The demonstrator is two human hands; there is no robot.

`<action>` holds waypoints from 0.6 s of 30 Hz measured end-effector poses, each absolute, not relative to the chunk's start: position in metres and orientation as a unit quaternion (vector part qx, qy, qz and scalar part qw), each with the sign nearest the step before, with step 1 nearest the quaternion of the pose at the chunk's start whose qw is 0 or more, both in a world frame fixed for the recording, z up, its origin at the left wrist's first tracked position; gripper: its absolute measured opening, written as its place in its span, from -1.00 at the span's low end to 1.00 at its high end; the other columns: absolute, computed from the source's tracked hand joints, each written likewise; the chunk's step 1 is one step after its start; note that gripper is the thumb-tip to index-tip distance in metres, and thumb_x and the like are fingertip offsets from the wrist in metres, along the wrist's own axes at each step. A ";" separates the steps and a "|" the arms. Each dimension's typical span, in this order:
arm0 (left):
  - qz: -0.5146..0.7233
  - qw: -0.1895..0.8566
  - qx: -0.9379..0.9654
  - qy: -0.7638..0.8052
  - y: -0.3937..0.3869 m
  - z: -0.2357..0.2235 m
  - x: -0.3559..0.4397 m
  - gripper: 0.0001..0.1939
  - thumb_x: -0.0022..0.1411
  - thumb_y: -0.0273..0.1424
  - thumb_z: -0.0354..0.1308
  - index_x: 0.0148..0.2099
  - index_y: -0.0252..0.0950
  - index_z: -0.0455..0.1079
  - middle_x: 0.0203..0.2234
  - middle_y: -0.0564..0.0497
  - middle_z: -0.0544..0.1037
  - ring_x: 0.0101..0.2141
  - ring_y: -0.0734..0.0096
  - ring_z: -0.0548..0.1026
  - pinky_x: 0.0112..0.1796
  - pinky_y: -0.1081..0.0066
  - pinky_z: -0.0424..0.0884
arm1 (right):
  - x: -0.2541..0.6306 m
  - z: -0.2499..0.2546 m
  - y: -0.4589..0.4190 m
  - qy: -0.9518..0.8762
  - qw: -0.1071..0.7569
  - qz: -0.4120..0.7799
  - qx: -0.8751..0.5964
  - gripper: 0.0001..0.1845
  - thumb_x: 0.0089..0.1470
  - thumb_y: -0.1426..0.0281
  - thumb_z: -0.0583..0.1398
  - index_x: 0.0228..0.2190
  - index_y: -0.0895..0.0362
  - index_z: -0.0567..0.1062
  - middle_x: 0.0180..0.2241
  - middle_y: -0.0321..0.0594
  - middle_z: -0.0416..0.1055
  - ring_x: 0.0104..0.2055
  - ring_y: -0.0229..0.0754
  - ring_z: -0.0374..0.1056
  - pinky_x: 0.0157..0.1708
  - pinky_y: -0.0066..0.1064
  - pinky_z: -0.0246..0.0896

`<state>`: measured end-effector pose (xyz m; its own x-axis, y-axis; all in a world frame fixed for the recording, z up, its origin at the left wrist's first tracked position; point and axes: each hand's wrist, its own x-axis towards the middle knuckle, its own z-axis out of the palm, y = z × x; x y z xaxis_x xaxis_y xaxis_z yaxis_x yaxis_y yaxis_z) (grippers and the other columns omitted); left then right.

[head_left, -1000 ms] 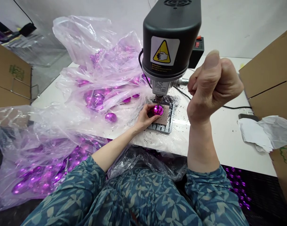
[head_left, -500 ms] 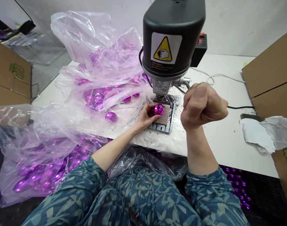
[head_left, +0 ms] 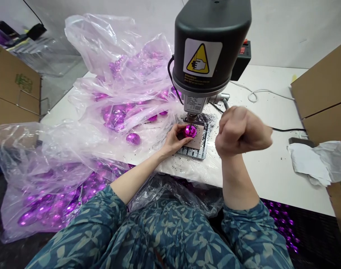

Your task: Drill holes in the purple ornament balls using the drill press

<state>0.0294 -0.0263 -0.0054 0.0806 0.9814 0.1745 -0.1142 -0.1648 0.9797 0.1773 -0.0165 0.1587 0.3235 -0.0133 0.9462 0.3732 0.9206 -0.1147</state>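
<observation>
Left hand (head_left: 174,140) curled around a shiny purple bauble (head_left: 190,131) beneath the drill press (head_left: 209,48); right hand (head_left: 240,130) a closed fist at 3 o'clock; black shavings (head_left: 211,125) scattered; more baubles (head_left: 133,139) in clear plastic (head_left: 89,33) at 10 o'clock.

My white work table (head_left: 271,168) carries the drill's metal base plate (head_left: 194,153) at its middle, with black shavings (head_left: 212,129) scattered around it, a clear plastic bag (head_left: 75,99) of purple baubles (head_left: 133,139) on the left, and a white cable (head_left: 253,98) toward the far right.
</observation>
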 end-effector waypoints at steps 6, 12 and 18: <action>0.548 0.465 0.567 0.402 -0.024 -0.008 0.028 -0.32 0.13 0.02 0.61 0.09 -0.21 0.42 0.09 -0.19 0.66 0.14 0.05 0.65 0.25 -0.02 0.55 | 0.173 0.216 -0.010 -0.561 0.796 0.002 -0.228 -0.34 0.26 -0.06 0.23 -0.62 0.06 0.11 -0.68 -0.43 0.01 -0.65 -0.39 -0.08 -0.52 -0.30 -0.17; 0.542 0.220 0.720 0.373 -0.068 0.002 0.019 -0.57 0.37 -0.22 0.44 0.15 -0.21 0.42 0.03 -0.14 0.65 0.00 0.17 0.67 -0.04 0.18 0.65 | 0.176 0.222 -0.001 -0.571 0.793 0.045 -0.206 -0.29 0.17 -0.11 0.25 -0.60 0.08 0.03 -0.69 -0.45 -0.05 -0.67 -0.43 -0.10 -0.53 -0.34 -0.24; 0.265 0.179 0.929 0.183 -0.168 -0.015 0.005 -0.67 0.36 -0.24 0.34 0.10 -0.20 0.46 -0.17 -0.11 0.64 -0.22 0.15 0.59 -0.22 0.24 0.54 | 0.172 0.221 0.000 -0.563 0.803 0.030 -0.192 -0.32 0.17 -0.10 0.24 -0.60 0.07 0.05 -0.69 -0.46 -0.03 -0.67 -0.45 -0.12 -0.54 -0.35 -0.26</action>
